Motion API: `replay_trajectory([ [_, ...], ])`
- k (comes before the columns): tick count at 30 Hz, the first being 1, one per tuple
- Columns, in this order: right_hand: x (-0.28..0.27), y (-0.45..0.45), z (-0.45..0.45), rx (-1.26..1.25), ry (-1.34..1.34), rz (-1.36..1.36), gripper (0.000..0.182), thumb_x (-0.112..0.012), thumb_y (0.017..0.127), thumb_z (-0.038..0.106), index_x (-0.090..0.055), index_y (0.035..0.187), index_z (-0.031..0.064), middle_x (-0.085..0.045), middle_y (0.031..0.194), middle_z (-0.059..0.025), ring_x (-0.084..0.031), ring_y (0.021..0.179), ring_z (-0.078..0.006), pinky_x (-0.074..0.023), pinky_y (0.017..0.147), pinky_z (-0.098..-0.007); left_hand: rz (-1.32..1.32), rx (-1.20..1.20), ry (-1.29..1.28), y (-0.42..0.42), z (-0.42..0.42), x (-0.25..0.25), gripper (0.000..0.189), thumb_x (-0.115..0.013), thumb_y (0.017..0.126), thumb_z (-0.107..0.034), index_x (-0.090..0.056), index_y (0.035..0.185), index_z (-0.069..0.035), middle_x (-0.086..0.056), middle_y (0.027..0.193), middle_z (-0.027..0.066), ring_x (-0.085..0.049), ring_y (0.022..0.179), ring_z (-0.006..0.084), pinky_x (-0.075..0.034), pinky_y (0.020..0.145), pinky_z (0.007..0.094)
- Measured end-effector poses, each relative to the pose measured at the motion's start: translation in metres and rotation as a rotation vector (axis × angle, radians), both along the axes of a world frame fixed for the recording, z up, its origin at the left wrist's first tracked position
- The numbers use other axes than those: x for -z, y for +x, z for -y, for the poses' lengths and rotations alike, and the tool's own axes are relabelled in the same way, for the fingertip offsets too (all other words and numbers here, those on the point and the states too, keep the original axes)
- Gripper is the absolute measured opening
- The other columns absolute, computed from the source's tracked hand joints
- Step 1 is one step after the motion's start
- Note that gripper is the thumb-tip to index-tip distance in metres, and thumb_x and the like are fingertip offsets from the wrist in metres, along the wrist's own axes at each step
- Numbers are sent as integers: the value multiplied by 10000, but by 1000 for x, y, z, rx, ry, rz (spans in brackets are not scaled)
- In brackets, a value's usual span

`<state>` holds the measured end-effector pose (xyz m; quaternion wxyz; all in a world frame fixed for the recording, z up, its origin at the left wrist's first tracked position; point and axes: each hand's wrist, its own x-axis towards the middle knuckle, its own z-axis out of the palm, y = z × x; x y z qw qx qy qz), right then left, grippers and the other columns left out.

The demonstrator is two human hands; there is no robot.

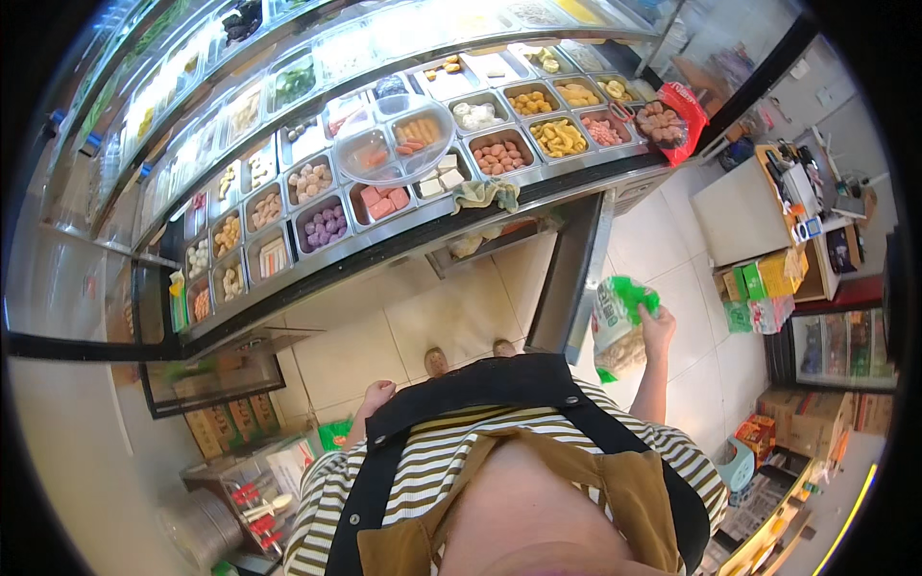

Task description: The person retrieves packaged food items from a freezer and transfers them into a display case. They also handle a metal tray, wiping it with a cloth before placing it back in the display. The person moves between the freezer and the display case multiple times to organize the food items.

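Note:
My right hand grips the top of a green and white plastic food bag, which hangs beside the open door under the refrigerated counter. Pale contents show low in the bag. On the other side, my left hand is held low by my apron with its fingers curled; whether anything is inside them cannot be told. A green package shows beside that forearm. In front of me, steel pans hold purple balls, pink blocks, small sausages and other foods. A clear plastic lid lies over some pans.
A cloth lies on the counter edge, and an opened red bag stands at its right end. A lower glass door stands out at left. Cardboard boxes and a blue stool are at right.

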<state>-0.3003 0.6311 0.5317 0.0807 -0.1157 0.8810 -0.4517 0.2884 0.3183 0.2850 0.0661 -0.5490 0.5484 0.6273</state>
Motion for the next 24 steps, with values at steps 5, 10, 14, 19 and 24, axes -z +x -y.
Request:
replay_trajectory([
  [5, -62, 25, 61, 151, -171, 36, 232, -671, 756, 144, -638, 916, -21, -636, 852, -54, -548, 768, -105, -434, 698, -283, 1, 70, -118, 57, 59, 7, 255, -538, 813, -227, -633, 859, 5, -642, 748, 80, -607, 704, 170, -468, 663, 274],
  [10, -90, 29, 106, 224, -481, 124, 247, -702, 735, 122, -635, 918, -30, -636, 844, -49, -561, 718, -94, -448, 659, -241, 57, -147, -252, 63, 77, -52, 275, -530, 827, -192, -588, 949, 47, -627, 787, 98, -593, 732, 180, -462, 673, 288],
  [14, -113, 34, 146, 90, -471, 10, 226, -699, 738, 110, -637, 897, -38, -642, 829, -47, -563, 700, -91, -449, 647, -234, 85, -92, -153, 111, 101, -21, 238, -544, 827, -174, -600, 890, 49, -609, 727, 54, -565, 668, 142, -459, 612, 281],
  [19, -114, 0, 198, -14, -437, -160, 174, -694, 743, 106, -648, 841, -30, -633, 765, -17, -536, 672, -65, -432, 615, -224, 43, -127, -145, 117, 117, 4, 180, -537, 823, -138, -621, 816, 22, -584, 667, 20, -537, 608, 104, -441, 554, 252],
  [24, -108, -54, 251, -107, -307, -329, 135, -686, 753, 97, -653, 831, -9, -612, 712, 21, -502, 649, -37, -410, 598, -202, -40, -494, -111, 55, 112, -30, 194, -520, 826, -136, -594, 686, -25, -522, 602, -9, -486, 559, 85, -400, 509, 242],
])
